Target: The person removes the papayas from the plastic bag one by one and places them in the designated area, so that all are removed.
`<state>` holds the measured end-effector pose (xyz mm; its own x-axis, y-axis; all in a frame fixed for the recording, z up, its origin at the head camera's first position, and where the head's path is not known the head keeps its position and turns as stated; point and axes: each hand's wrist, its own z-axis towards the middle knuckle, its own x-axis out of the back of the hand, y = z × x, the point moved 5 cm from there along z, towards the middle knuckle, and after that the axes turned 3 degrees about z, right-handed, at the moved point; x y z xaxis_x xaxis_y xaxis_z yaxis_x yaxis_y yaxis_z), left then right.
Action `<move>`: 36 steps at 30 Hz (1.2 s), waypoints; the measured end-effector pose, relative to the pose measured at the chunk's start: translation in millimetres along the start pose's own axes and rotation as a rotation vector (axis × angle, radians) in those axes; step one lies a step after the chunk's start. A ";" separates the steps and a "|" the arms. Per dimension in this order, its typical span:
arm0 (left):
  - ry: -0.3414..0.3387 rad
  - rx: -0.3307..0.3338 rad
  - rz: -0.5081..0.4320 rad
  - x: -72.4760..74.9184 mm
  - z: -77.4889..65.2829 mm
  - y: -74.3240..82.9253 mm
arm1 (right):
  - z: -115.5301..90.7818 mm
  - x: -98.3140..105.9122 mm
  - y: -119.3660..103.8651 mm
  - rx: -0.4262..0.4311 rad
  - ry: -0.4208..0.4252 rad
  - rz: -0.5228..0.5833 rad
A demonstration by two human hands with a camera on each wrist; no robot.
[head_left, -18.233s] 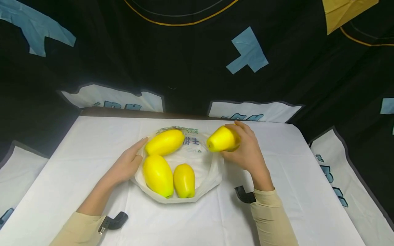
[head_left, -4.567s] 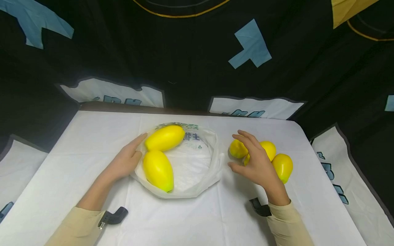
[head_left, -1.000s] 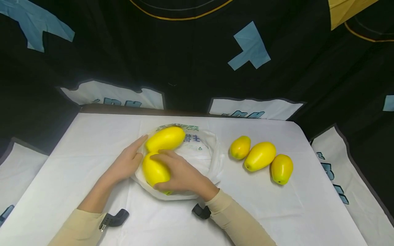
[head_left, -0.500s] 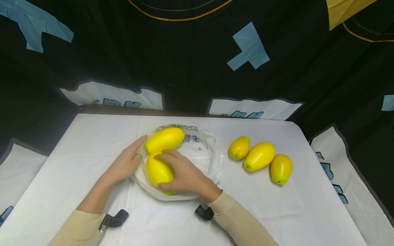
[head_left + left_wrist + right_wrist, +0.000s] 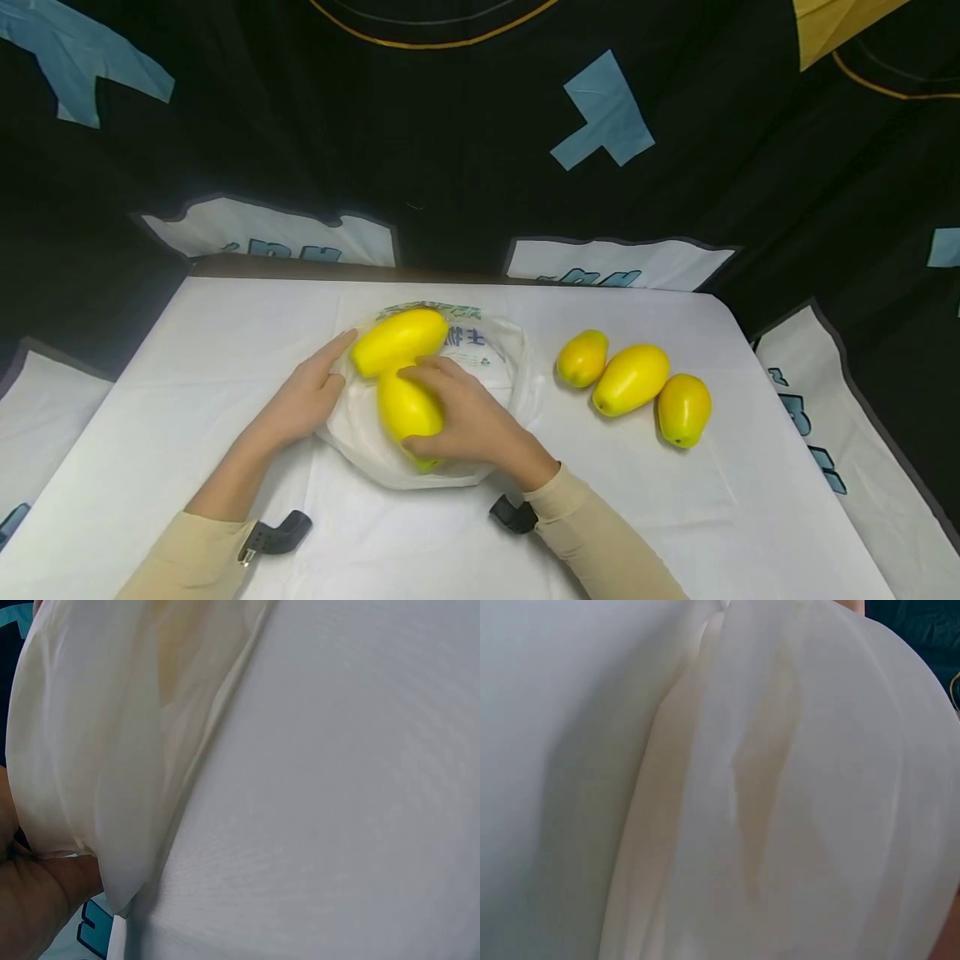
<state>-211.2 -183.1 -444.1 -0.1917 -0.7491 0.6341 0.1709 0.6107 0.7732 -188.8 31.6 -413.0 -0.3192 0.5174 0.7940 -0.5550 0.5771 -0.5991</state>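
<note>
A white plastic bag (image 5: 360, 433) with printed lettering lies with its mouth spread wide on the table, holding two yellow papayas. One papaya (image 5: 400, 342) lies at the back left inside it. My right hand (image 5: 472, 417) reaches into the bag and grips the other papaya (image 5: 408, 408), fingers over its far end and thumb at its near end. At the bag's left rim, my left hand (image 5: 303, 396) holds the plastic; the left wrist view shows its thumb (image 5: 75, 881) against the bag's edge. The right wrist view shows mostly the bag's side (image 5: 817, 810).
Three more papayas lie in a slanting row to the right of the bag: a small one (image 5: 582, 358), a longer one (image 5: 632, 380) and another (image 5: 684, 410) farthest right. A white cloth covers the table (image 5: 637, 517). Behind it hangs a dark curtain (image 5: 465, 167).
Over the last second, my right hand has shifted the gripped papaya rightward inside the bag. Earlier, three papayas came to lie on the table at right. My left hand has stayed at the rim.
</note>
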 end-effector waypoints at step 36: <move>-0.004 0.016 -0.017 -1.5 0.3 -0.4 | -36.3 57.5 35.9 -0.132 0.198 0.081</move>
<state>-211.2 -182.1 -445.3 -0.1985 -0.7581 0.6211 0.1525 0.6021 0.7837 -199.2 105.0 -392.7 -0.1941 0.6715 0.7151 -0.4242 0.5998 -0.6784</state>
